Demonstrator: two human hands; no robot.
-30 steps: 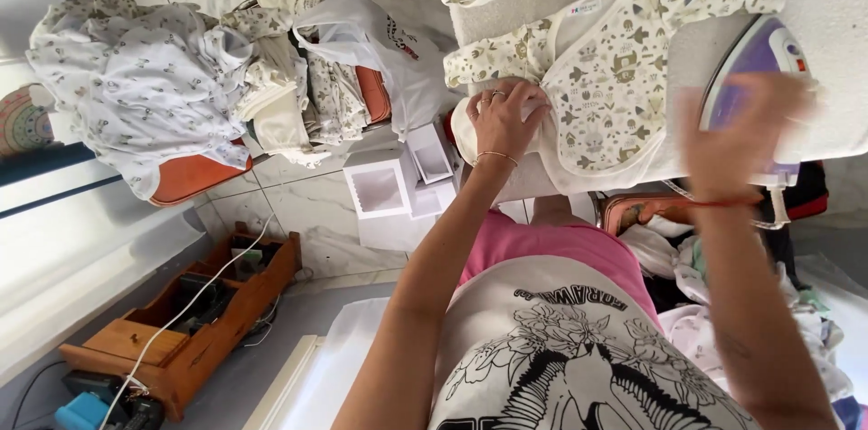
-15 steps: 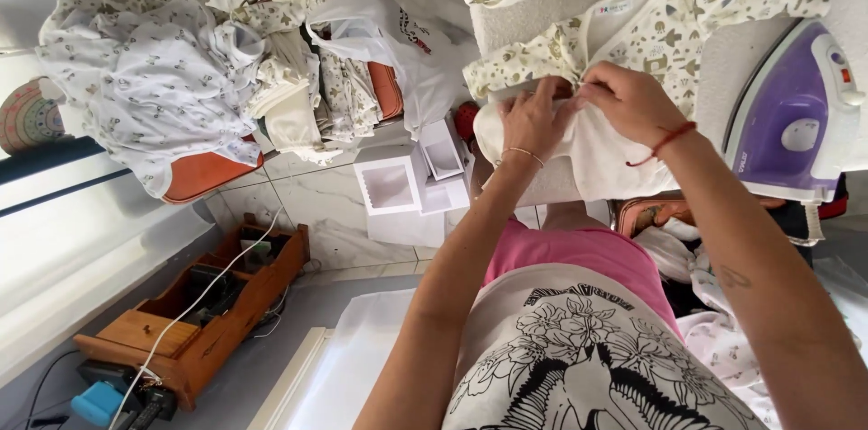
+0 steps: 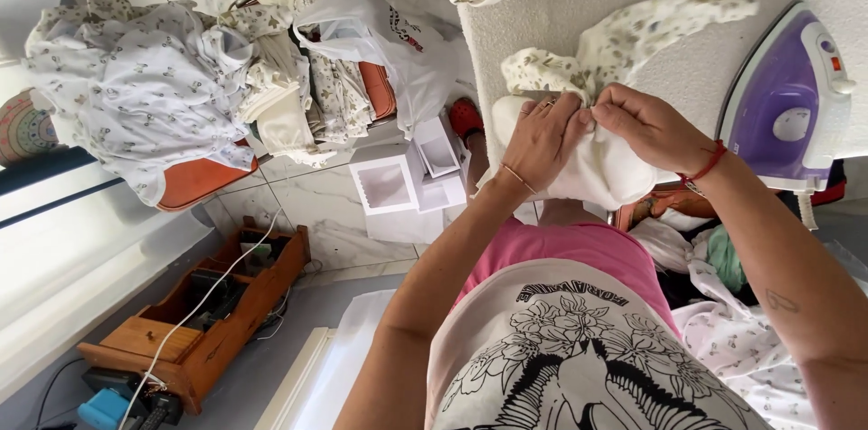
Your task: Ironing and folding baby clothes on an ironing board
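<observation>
Both of my hands meet at the near edge of a white ironing board (image 3: 687, 59). My left hand (image 3: 542, 145) and my right hand (image 3: 646, 127) pinch the same small white baby garment (image 3: 601, 172) with a green leaf print. The garment is bunched and folded over under my fingers. One printed sleeve (image 3: 669, 18) trails away across the board. A purple and white iron (image 3: 787, 113) stands on its heel just right of my right hand, apart from it.
A heap of printed baby clothes (image 3: 154, 95) and a white plastic bag (image 3: 398, 41) lie on an orange seat at left. Small white boxes (image 3: 398, 186) sit on the tiled floor. A wooden tray (image 3: 208, 312) with cables is lower left. More laundry (image 3: 723, 303) lies at right.
My right hand has left the iron and come over to the garment beside my left hand. The garment, spread flat before, is now gathered and folded between both hands.
</observation>
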